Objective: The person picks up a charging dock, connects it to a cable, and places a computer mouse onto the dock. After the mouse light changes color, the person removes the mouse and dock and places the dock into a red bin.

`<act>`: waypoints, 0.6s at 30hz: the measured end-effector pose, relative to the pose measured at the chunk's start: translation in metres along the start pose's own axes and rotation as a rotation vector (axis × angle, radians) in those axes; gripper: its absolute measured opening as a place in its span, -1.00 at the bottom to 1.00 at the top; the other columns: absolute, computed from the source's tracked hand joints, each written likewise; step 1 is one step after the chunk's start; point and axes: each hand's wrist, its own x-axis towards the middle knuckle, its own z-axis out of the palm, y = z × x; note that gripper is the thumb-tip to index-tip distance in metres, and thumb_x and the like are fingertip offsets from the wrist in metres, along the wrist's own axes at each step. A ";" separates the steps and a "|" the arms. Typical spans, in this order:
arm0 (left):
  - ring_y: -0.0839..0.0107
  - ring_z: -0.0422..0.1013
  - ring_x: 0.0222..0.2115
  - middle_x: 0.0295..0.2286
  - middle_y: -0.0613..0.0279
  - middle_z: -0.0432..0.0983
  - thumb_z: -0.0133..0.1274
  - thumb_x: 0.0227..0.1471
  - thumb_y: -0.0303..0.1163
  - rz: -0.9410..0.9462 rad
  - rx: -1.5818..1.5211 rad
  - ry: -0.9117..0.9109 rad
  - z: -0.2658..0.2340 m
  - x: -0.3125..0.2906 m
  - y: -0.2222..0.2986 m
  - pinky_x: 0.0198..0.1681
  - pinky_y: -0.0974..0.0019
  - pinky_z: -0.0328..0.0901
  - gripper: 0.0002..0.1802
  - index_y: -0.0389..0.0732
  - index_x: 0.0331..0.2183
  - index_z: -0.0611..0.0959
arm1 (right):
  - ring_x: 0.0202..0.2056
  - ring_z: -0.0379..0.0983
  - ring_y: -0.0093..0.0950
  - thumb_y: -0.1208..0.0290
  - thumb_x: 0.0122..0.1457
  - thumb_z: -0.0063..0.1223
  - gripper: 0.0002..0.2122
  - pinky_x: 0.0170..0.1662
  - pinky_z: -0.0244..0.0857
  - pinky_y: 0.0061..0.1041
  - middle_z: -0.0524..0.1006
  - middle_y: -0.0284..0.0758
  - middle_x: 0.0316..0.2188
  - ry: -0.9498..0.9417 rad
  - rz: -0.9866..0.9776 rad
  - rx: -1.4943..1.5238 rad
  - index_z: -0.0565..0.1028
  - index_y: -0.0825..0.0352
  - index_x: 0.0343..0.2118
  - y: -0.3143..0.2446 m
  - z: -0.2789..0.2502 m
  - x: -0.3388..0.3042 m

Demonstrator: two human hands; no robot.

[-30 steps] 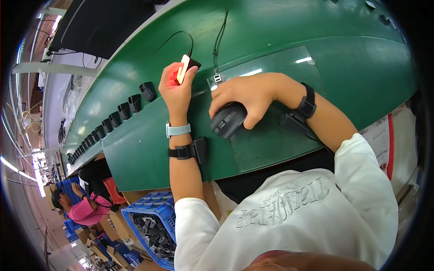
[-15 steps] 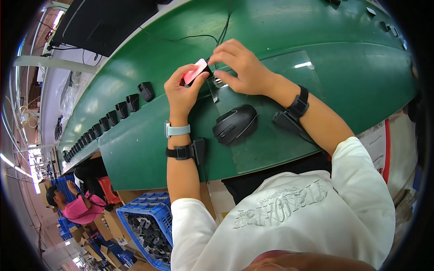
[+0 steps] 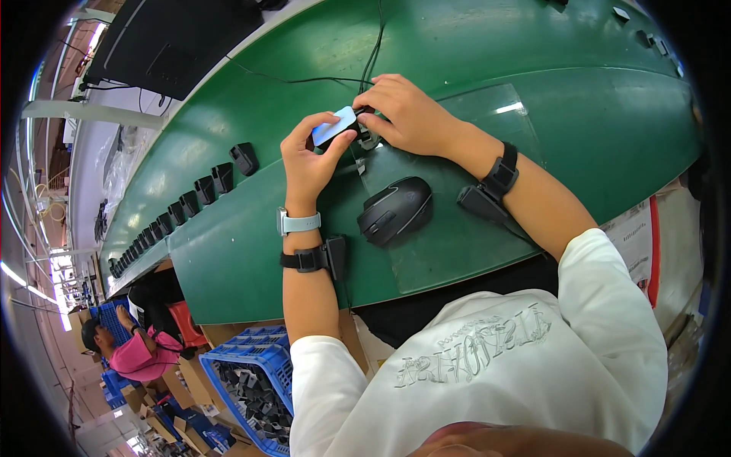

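Observation:
My left hand [image 3: 307,161] grips a small black device with a lit bluish-white screen [image 3: 335,127], thumb on one edge and fingers on the other. At the device's right end, the thumb and fingers of my right hand [image 3: 415,116] are pinched together at the end of a black cable [image 3: 373,57]; the tips partly hide the join. Just under those fingertips lies a small metallic piece [image 3: 368,140]. A black computer mouse [image 3: 397,211] rests on the clear sheet [image 3: 472,228] nearer to me.
A row of black devices [image 3: 204,189] runs along the left of the green table [image 3: 228,251]. A blue crate [image 3: 251,346] of black parts stands below its edge. Far left, a person in pink [image 3: 145,354] sits. A black monitor [image 3: 171,46] stands at the back left.
The device's screen has turned from pink-red to bluish white. My right fingers have closed in at the device's right end, and the cable behind has shifted.

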 end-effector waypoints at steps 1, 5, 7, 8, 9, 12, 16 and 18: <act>0.55 0.47 -0.35 -0.36 0.30 0.62 0.43 -0.09 -0.50 0.003 -0.025 0.006 0.000 0.000 0.001 -0.25 0.45 0.37 -0.70 -0.29 -0.28 0.68 | -0.11 0.48 -0.20 0.42 0.22 0.14 -0.82 0.24 0.22 -0.13 0.61 -0.22 -0.24 -0.005 0.005 -0.001 0.55 0.37 -0.16 0.000 0.000 0.000; 0.57 0.47 -0.36 -0.36 0.30 0.62 0.42 -0.09 -0.50 0.001 0.004 -0.013 -0.002 -0.001 0.001 -0.26 0.46 0.37 -0.69 -0.30 -0.27 0.68 | -0.09 0.48 -0.18 0.41 0.23 0.14 -0.81 0.25 0.21 -0.14 0.61 -0.19 -0.22 -0.062 0.035 0.017 0.55 0.37 -0.15 0.000 -0.001 -0.002; 0.56 0.48 -0.35 -0.34 0.28 0.63 0.41 -0.07 -0.50 -0.016 0.016 -0.048 -0.003 0.000 0.002 -0.25 0.45 0.38 -0.69 -0.32 -0.25 0.67 | -0.16 0.47 -0.19 0.37 0.25 0.12 -0.80 0.10 0.31 -0.20 0.58 -0.20 -0.30 -0.089 0.062 0.002 0.55 0.35 -0.15 -0.001 -0.002 -0.002; 0.56 0.48 -0.35 -0.34 0.28 0.63 0.41 -0.07 -0.50 -0.016 0.015 -0.050 -0.003 -0.001 0.003 -0.25 0.45 0.38 -0.69 -0.32 -0.25 0.67 | -0.16 0.47 -0.19 0.37 0.25 0.12 -0.80 0.10 0.31 -0.20 0.58 -0.20 -0.30 -0.088 0.063 0.001 0.55 0.35 -0.15 -0.001 -0.002 -0.003; 0.56 0.49 -0.34 -0.33 0.27 0.64 0.40 -0.07 -0.50 -0.038 -0.021 -0.050 -0.003 -0.002 0.005 -0.23 0.45 0.39 -0.70 -0.32 -0.25 0.67 | -0.21 0.46 -0.20 0.36 0.25 0.12 -0.81 -0.01 0.32 -0.22 0.56 -0.21 -0.36 -0.148 0.129 0.029 0.55 0.33 -0.14 -0.005 -0.006 -0.002; 0.55 0.51 -0.32 -0.33 0.26 0.64 0.38 -0.05 -0.52 -0.063 -0.076 -0.054 -0.002 -0.002 0.005 -0.21 0.43 0.40 -0.71 -0.33 -0.24 0.67 | -0.29 0.42 -0.23 0.33 0.27 0.11 -0.80 -0.17 0.30 -0.25 0.49 -0.23 -0.45 -0.195 0.183 0.081 0.56 0.30 -0.14 -0.005 -0.006 -0.003; 0.50 0.51 -0.22 -0.24 0.20 0.62 0.39 -0.10 -0.56 -0.100 -0.051 -0.108 -0.009 -0.001 0.000 -0.15 0.41 0.42 -0.63 -0.33 -0.19 0.65 | -0.40 0.49 -0.21 0.24 0.28 0.07 -0.77 -0.26 0.34 -0.25 0.57 -0.24 -0.53 -0.156 0.145 0.112 0.55 0.32 -0.18 -0.003 -0.004 -0.002; 0.46 0.50 -0.17 -0.20 0.18 0.58 0.41 -0.14 -0.56 -0.024 -0.080 -0.116 -0.006 0.000 0.000 -0.14 0.40 0.42 -0.58 -0.32 -0.18 0.63 | -0.46 0.49 -0.23 0.22 0.26 0.10 -0.76 -0.33 0.33 -0.27 0.56 -0.24 -0.57 -0.163 0.206 0.173 0.57 0.30 -0.20 -0.003 -0.004 -0.001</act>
